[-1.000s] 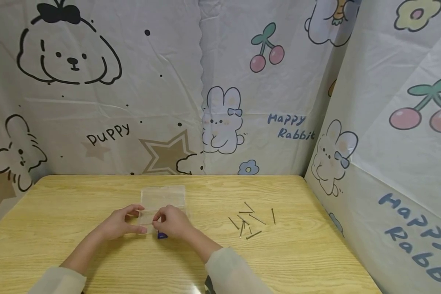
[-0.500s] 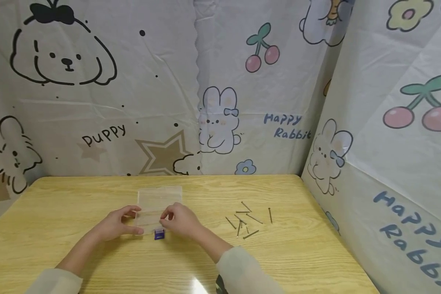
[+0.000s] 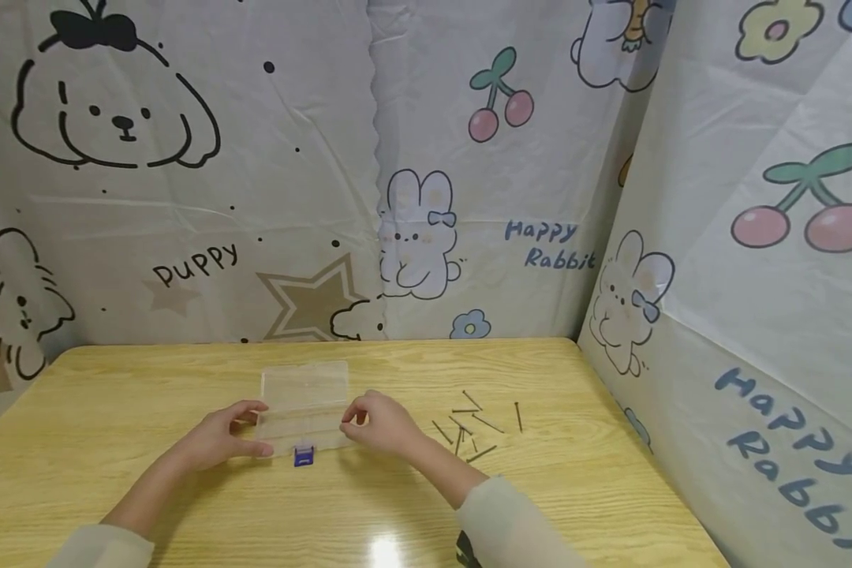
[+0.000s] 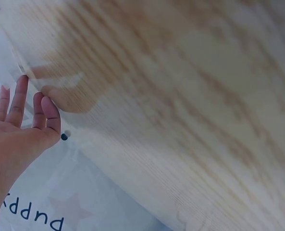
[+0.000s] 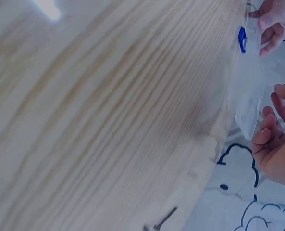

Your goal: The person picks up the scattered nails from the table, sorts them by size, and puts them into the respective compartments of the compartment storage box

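A clear plastic box (image 3: 301, 422) stands on the table with its transparent lid (image 3: 305, 384) raised at the back. A purple-blue latch (image 3: 304, 456) hangs at its front. My left hand (image 3: 216, 434) holds the box's left end, thumb near the front corner and fingers farther back. By the right end is my right hand (image 3: 383, 426), its fingers loosely bent and no object visible in them. In the right wrist view, a gap shows between thumb and forefinger of that right hand (image 5: 279, 139). The left wrist view shows the left hand (image 4: 27, 120) at the table's edge.
Several loose nails (image 3: 487, 424) lie scattered on the wooden table (image 3: 575, 505), right of the right hand. One nail (image 5: 166, 219) also shows low in the right wrist view. A printed cloth (image 3: 426, 95) hangs behind the table and along its right side.
My right hand has moved right, from over the front of the box to beside its right end, uncovering the latch. The left hand stays at the left end. The view has shifted slightly.
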Available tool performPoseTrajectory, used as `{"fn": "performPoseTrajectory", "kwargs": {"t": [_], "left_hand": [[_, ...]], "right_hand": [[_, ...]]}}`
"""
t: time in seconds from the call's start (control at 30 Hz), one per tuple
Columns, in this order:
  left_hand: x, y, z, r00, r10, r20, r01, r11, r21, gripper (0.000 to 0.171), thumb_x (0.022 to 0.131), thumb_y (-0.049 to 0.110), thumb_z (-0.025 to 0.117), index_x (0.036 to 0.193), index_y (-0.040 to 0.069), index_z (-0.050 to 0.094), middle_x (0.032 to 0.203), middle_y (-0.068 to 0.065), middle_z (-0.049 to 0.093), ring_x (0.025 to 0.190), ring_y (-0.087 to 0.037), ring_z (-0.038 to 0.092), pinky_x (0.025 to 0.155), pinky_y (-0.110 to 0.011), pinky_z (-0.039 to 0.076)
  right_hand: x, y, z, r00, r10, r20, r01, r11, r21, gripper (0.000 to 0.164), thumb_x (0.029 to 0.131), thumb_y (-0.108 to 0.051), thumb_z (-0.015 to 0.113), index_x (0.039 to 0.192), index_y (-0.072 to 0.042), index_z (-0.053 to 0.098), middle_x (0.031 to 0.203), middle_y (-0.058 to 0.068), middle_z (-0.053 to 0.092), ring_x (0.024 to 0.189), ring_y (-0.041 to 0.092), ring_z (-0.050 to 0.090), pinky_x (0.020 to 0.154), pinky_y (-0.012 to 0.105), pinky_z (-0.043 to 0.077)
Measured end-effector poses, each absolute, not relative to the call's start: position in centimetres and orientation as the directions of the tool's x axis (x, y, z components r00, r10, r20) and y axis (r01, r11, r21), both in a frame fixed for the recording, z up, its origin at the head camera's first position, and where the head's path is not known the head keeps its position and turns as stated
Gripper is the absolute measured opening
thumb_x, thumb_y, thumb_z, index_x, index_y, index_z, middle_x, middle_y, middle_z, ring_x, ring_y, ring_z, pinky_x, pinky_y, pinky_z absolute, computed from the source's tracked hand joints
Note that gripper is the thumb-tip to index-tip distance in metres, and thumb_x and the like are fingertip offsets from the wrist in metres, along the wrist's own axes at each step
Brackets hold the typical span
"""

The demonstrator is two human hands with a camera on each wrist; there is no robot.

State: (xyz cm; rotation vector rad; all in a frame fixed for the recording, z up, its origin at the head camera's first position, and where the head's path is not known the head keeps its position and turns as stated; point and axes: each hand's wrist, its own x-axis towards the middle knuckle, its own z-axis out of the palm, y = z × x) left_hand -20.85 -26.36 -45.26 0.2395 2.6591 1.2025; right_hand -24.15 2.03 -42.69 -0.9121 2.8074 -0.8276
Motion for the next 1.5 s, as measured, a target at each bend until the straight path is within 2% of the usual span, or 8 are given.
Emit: {"fn": "performPoseTrajectory", "kwargs": {"t": [0.87, 0.97, 1.13, 1.17, 1.3, 1.5], "left_hand": [[-20.9, -26.5, -45.1, -0.961, 0.237, -0.142, 0.051, 0.658, 0.751, 0.077, 0.076, 0.037, 0.076, 0.136, 0.002, 0.040, 0.129, -0.028, 0.048, 0.116, -0.047, 0.046, 0.092, -0.055, 0.043], [-20.9, -26.4, -45.1, -0.962, 0.233, -0.144, 0.048, 0.659, 0.751, 0.078, 0.076, 0.037, 0.076, 0.135, 0.002, 0.040, 0.129, -0.028, 0.048, 0.115, -0.047, 0.046, 0.092, -0.055, 0.043], [-20.9, -26.4, -45.2, -0.963, 0.228, -0.147, 0.042, 0.660, 0.750, 0.078, 0.076, 0.037, 0.077, 0.136, 0.003, 0.041, 0.129, -0.028, 0.048, 0.115, -0.046, 0.046, 0.091, -0.055, 0.044], [-20.9, -26.4, -45.2, -0.963, 0.227, -0.147, 0.042, 0.661, 0.750, 0.078, 0.076, 0.037, 0.077, 0.136, 0.003, 0.041, 0.129, -0.027, 0.048, 0.115, -0.046, 0.046, 0.091, -0.055, 0.044], [-20.9, -26.4, -45.2, -0.964, 0.225, -0.144, 0.043, 0.663, 0.748, 0.078, 0.076, 0.037, 0.077, 0.136, 0.003, 0.041, 0.129, -0.027, 0.049, 0.115, -0.045, 0.047, 0.090, -0.054, 0.044], [-20.9, -26.3, -45.3, -0.965, 0.221, -0.141, 0.044, 0.666, 0.745, 0.078, 0.075, 0.037, 0.077, 0.135, 0.003, 0.041, 0.128, -0.027, 0.049, 0.114, -0.044, 0.047, 0.090, -0.053, 0.044]], "right_hand": [[-25.2, 12.9, -43.5, -0.887, -0.455, 0.081, -0.418, 0.716, -0.559, 0.009, 0.088, -0.021, 0.064, 0.088, -0.013, 0.068, 0.082, -0.002, 0.055, 0.070, 0.010, 0.046, 0.059, 0.023, 0.039], [-25.2, 14.0, -43.7, -0.895, -0.438, 0.081, -0.406, 0.728, -0.552, 0.009, 0.088, -0.021, 0.064, 0.087, -0.013, 0.068, 0.080, -0.003, 0.055, 0.069, 0.009, 0.046, 0.064, 0.026, 0.044], [-25.1, 15.9, -44.1, -0.905, -0.419, 0.081, -0.390, 0.737, -0.552, 0.007, 0.087, -0.019, 0.066, 0.087, -0.012, 0.067, 0.082, -0.003, 0.056, 0.072, 0.010, 0.048, 0.064, 0.025, 0.044], [-25.1, 16.3, -44.2, -0.907, -0.414, 0.077, -0.384, 0.738, -0.555, 0.007, 0.087, -0.019, 0.066, 0.087, -0.012, 0.067, 0.082, -0.002, 0.056, 0.072, 0.010, 0.048, 0.058, 0.023, 0.039], [-24.8, 17.5, -44.4, -0.918, -0.392, 0.069, -0.362, 0.751, -0.552, 0.006, 0.085, -0.018, 0.067, 0.083, -0.013, 0.067, 0.080, -0.001, 0.054, 0.069, 0.010, 0.046, 0.056, 0.021, 0.037], [-24.3, 19.1, -45.0, -0.929, -0.366, 0.052, -0.336, 0.778, -0.530, 0.007, 0.084, -0.020, 0.069, 0.080, -0.014, 0.067, 0.079, -0.002, 0.055, 0.071, 0.009, 0.047, 0.059, 0.022, 0.039]]}}
